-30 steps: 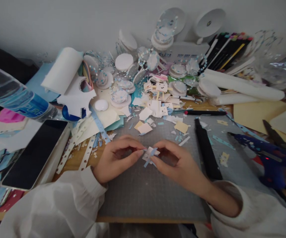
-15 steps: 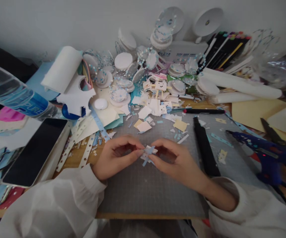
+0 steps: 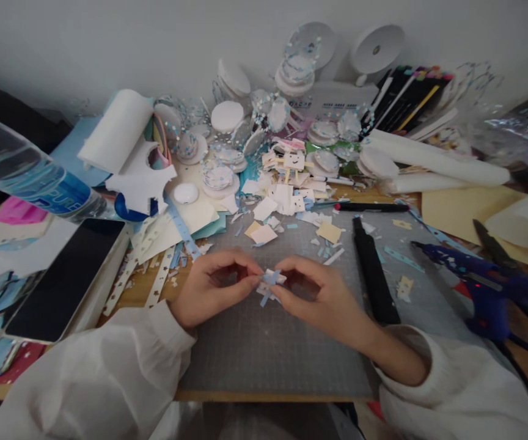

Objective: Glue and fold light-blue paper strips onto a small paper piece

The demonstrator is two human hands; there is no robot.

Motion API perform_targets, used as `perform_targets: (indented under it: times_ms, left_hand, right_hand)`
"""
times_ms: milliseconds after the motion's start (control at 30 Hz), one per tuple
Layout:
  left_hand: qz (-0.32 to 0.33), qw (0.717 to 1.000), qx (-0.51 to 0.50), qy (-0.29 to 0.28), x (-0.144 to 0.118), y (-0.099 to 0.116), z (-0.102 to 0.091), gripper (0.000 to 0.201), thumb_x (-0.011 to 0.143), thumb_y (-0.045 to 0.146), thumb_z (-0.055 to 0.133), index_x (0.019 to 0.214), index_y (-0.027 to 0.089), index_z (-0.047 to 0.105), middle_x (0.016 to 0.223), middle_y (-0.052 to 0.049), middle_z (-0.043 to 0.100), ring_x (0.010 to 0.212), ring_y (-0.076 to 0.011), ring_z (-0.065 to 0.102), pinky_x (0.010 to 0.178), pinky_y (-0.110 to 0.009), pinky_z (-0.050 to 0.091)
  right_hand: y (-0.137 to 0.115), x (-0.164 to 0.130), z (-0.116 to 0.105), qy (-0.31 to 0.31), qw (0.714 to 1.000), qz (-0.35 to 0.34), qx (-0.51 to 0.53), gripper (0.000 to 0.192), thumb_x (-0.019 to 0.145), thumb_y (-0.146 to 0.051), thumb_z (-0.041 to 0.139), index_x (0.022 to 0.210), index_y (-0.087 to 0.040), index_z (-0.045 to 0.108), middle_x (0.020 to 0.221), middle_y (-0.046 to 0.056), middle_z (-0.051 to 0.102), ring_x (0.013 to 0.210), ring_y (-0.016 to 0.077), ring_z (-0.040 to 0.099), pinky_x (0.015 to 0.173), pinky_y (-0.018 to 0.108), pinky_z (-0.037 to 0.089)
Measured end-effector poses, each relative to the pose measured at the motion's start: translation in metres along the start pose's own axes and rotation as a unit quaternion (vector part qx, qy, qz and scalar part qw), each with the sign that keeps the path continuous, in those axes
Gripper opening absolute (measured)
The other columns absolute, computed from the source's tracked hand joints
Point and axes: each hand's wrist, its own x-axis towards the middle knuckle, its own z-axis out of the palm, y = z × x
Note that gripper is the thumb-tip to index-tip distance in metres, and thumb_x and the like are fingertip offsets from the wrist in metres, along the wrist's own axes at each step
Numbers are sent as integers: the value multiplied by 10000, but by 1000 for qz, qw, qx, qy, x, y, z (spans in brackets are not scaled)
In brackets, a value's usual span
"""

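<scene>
Between my two hands, just above the grey cutting mat (image 3: 282, 360), is a small white-and-blue paper figure (image 3: 271, 281) with thin blue strips on it. My left hand (image 3: 220, 282) pinches its left side between thumb and forefinger. From the right, my right hand (image 3: 319, 290) pinches its other side in the same way. The fingertips cover part of the piece. Beyond it on the mat lie pale paper squares (image 3: 264, 234), a yellow paper square (image 3: 329, 232) and small scraps. A pile of paper figures (image 3: 294, 162) with drawn faces sits further back.
A blue glue gun (image 3: 484, 287) with a lit red light lies at right, near a black pen-shaped tool (image 3: 374, 272). At left are a phone (image 3: 69, 278) and a tilted water bottle (image 3: 35, 171). White discs (image 3: 227, 116) and markers (image 3: 415, 101) crowd the back.
The view has shifted slightly, so things on the right appear a little further left. Both hands keep their pinch on the paper figure, with hardly any movement.
</scene>
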Motion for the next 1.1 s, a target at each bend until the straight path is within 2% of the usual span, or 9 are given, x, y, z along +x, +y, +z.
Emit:
perform_targets:
  times_ms: [467, 800, 933, 1100]
  left_hand:
    - [-15, 1000, -11, 6, -1, -1, 3, 83, 771, 209, 688, 809, 150, 644, 674, -10, 599, 605, -106, 539, 565, -217, 463]
    - [-38, 999, -32, -18, 0, -1, 4, 121, 775, 254, 689, 803, 142, 653, 697, -28, 611, 614, -114, 543, 561, -226, 457]
    - [-21, 999, -45, -20, 0, 0, 0, 178, 827, 313, 633, 870, 148, 685, 791, -60, 650, 722, -155, 583, 654, -258, 483]
    - [-29, 998, -51, -19, 1, 1, -3, 233, 878, 352, 560, 894, 162, 694, 800, -47, 644, 752, -158, 578, 705, -262, 469]
  right_hand:
    - [-1, 0, 1, -27, 999, 0, -20, 55, 803, -223, 596, 857, -212, 597, 756, -7, 619, 679, 121, 567, 638, 232, 477]
    - [-3, 0, 1, -24, 1000, -14, -15, 56, 778, -199, 607, 831, -217, 612, 750, -9, 628, 677, 121, 576, 636, 235, 485]
    - [1, 1, 2, -3, 998, 29, 64, 68, 789, -255, 627, 845, -218, 616, 748, -12, 628, 666, 117, 583, 610, 228, 490]
    - [2, 3, 1, -12, 977, 98, 189, 187, 761, -351, 675, 853, -218, 580, 797, 5, 659, 725, 133, 627, 643, 252, 521]
